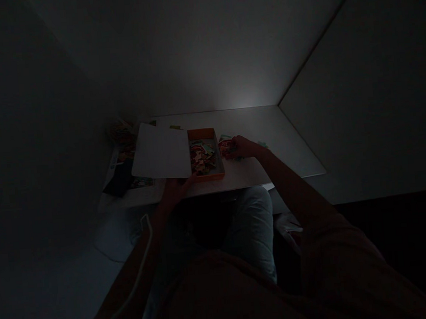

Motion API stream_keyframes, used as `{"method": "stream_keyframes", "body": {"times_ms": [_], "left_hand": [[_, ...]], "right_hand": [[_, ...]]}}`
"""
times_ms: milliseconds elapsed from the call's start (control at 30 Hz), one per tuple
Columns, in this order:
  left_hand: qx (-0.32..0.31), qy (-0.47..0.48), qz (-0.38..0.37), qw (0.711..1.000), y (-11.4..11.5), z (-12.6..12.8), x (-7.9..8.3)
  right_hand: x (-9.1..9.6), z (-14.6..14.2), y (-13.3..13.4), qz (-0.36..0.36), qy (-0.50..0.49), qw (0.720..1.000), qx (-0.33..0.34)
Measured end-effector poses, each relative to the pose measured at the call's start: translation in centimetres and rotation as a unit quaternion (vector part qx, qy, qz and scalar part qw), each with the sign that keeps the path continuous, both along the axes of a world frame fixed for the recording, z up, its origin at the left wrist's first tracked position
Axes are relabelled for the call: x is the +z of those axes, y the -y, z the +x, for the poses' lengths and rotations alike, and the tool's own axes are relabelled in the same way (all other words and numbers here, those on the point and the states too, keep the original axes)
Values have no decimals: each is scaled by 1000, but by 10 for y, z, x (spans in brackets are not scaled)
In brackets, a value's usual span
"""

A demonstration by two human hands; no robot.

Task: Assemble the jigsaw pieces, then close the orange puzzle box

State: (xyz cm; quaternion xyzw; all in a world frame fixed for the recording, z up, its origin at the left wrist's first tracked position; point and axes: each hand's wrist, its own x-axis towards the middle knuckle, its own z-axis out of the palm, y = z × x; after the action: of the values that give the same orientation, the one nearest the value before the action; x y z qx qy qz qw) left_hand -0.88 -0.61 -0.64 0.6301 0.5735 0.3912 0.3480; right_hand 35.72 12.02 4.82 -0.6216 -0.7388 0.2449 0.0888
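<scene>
Orange box, rectangular, greyish inside; small multicoloured pieces heaped within.

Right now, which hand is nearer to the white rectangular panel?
Left. The left hand is at the near right corner of the white panel; the right hand is across the orange box, at loose puzzle pieces.

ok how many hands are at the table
2. The left hand is at the near left of the orange box; the right hand is at the pieces right of the box. Darkness might hide others.
</scene>
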Motion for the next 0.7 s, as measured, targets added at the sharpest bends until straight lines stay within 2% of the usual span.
{"method": "stream_keyframes", "body": {"times_ms": [133, 300, 467, 700], "left_hand": [[-6, -6, 12, 1000, 0, 2, 3], [-8, 6, 11, 1000, -2, 3, 4], [-22, -10, 3, 1000, -1, 3, 8], [-29, -22, 1, 999, 0, 3, 10]], "right_hand": [[3, 2, 9, 1, -4, 1000, 2], [4, -10, 10, 27, -38, 999, 17], [0, -21, 5, 5, -99, 994, 49], [-5, -12, 7, 15, -87, 995, 42]]}}
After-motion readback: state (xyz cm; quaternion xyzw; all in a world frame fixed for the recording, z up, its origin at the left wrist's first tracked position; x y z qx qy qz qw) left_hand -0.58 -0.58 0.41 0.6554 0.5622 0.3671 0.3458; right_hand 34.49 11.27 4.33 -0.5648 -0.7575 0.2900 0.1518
